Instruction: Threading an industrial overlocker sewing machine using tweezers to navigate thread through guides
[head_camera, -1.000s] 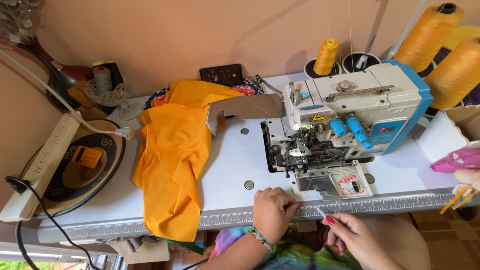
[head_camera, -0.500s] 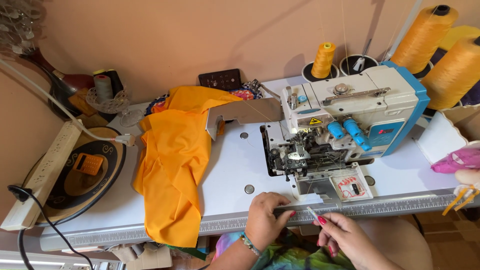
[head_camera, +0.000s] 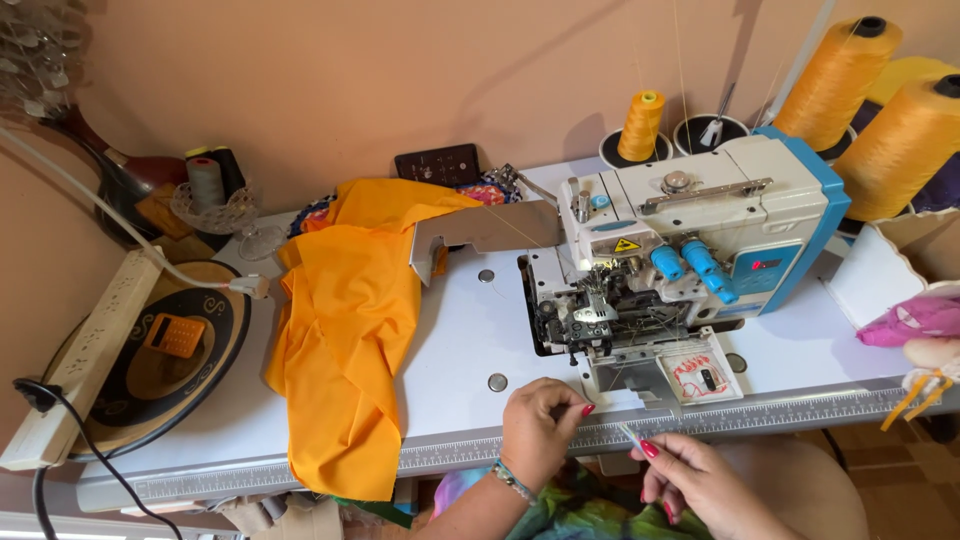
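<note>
Two hands work at the near edge of the white worktop (head_camera: 460, 340), just in front of the one white and blue overlock machine (head_camera: 690, 250). The left hand (head_camera: 538, 430) rests on the worktop's ruled front strip, fingers curled together, thumb and forefinger pinched; what they pinch is too fine to make out. The right hand (head_camera: 700, 480) hangs just off the near edge, its fingertips closed on a small slim tool (head_camera: 632, 436) whose tip points toward the left hand. One orange cloth (head_camera: 350, 330) lies left of the machine, draped from the far side across the worktop and over the near edge. Three large orange thread cones (head_camera: 900, 140) stand at the far right and one smaller cone (head_camera: 640, 125) behind the machine. One power strip (head_camera: 85, 355) leans at the far left beside a round dark tray (head_camera: 215, 350). Between cloth and machine the worktop lies bare, with open room up to the near edge.
</note>
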